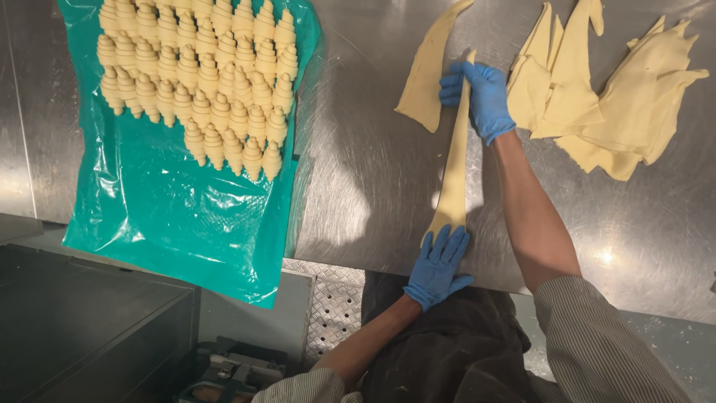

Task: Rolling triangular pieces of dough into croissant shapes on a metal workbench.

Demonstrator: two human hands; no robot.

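A long narrow triangle of pale dough [455,160] lies stretched on the steel table [358,164]. My left hand [438,265], in a blue glove, presses flat on its wide end near the table's front edge. My right hand [477,93], also gloved, pinches the thin far end and holds it taut. Another dough triangle [426,71] lies just left of my right hand.
A pile of cut dough triangles [611,97] lies at the far right. On the left, a green plastic sheet [179,201] carries several rows of rolled croissants [201,82] and hangs over the table edge. A ribbed metal plate [328,298] sits below.
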